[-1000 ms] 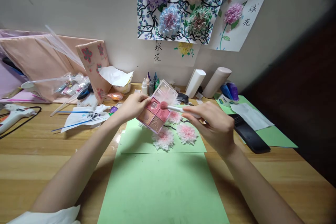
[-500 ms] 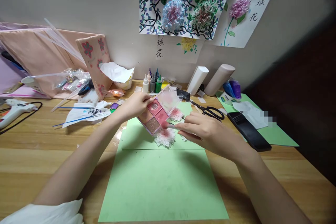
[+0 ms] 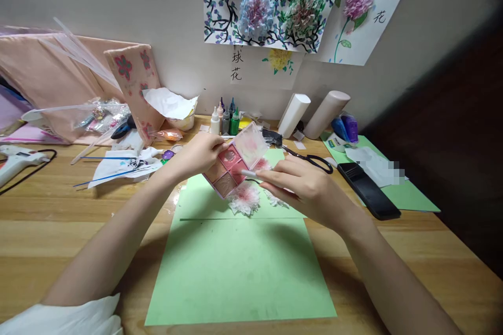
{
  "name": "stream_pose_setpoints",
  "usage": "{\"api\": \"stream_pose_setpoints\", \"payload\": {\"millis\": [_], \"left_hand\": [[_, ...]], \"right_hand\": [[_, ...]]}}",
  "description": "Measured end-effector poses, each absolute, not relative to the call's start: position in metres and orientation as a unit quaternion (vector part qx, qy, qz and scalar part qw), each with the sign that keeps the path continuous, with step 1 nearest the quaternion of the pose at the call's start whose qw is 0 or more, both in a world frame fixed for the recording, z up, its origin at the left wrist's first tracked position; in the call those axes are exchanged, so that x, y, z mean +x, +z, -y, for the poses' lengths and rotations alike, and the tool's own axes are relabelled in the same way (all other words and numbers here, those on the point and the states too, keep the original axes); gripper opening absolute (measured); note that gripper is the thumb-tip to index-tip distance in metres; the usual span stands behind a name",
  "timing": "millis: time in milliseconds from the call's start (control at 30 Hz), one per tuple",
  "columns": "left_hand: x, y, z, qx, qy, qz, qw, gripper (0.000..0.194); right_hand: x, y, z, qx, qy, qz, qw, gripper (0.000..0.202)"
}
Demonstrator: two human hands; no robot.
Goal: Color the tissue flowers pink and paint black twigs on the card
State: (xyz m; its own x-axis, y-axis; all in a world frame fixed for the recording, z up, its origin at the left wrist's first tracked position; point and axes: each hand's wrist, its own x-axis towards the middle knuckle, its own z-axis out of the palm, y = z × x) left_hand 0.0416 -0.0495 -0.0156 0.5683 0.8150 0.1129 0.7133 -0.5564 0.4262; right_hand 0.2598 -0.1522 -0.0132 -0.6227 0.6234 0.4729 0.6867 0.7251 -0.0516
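My left hand (image 3: 204, 154) grips the upper left edge of an opened makeup palette (image 3: 225, 184), tilted above the green paper (image 3: 239, 272). Its pans are pink, red and brownish, and its clear lid (image 3: 251, 144) stands folded back on the far side. Between the fingers of my right hand (image 3: 302, 183) is a makeup brush (image 3: 249, 173), its bristle end at a pink-red pan. Under the palette lies a white paper flower with a pink centre (image 3: 244, 199). Other such flowers are partly hidden behind my right hand.
Black scissors (image 3: 314, 163) and a black phone (image 3: 369, 191) lie to the right. Small paint bottles (image 3: 234, 123) and two upright rolls (image 3: 294, 116) stand by the wall. At left are a white glue gun (image 3: 21, 165) and stained paper with blue sticks (image 3: 121, 167).
The brush has moved left from the palette's right edge onto the pink-red pan. My left hand still holds the palette, and the whole view has shifted slightly.
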Motion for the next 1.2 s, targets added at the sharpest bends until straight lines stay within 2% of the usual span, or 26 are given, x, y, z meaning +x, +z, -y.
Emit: {"api": "stream_pose_setpoints", "payload": {"millis": [167, 300, 433, 600, 767, 933, 1200], "left_hand": [[0.036, -0.012, 0.048, 0.865, 0.15, -0.453, 0.156, 0.031], [0.035, -0.011, 0.046, 0.855, 0.155, -0.461, 0.181, 0.031], [0.038, -0.014, 0.047, 0.837, 0.174, -0.436, 0.279, 0.034], [0.041, -0.014, 0.051, 0.791, 0.187, -0.431, 0.392, 0.036], [0.043, -0.017, 0.051, 0.783, 0.189, -0.445, 0.391, 0.035], [0.05, -0.025, 0.053, 0.773, 0.191, -0.466, 0.385, 0.035], [0.052, -0.023, 0.054, 0.77, 0.209, -0.488, 0.354, 0.035]], "right_hand": [[0.26, -0.011, 0.152, -0.358, -0.021, 0.911, 0.203, 0.022], [0.259, -0.011, 0.151, -0.358, -0.04, 0.881, 0.306, 0.017], [0.251, -0.02, 0.148, -0.359, -0.128, 0.848, 0.369, 0.02], [0.247, -0.026, 0.148, -0.349, -0.147, 0.863, 0.334, 0.019], [0.253, -0.018, 0.15, -0.33, -0.127, 0.892, 0.282, 0.018], [0.254, -0.021, 0.147, -0.331, -0.162, 0.872, 0.321, 0.017], [0.256, -0.017, 0.148, -0.301, -0.147, 0.91, 0.243, 0.018]]}}
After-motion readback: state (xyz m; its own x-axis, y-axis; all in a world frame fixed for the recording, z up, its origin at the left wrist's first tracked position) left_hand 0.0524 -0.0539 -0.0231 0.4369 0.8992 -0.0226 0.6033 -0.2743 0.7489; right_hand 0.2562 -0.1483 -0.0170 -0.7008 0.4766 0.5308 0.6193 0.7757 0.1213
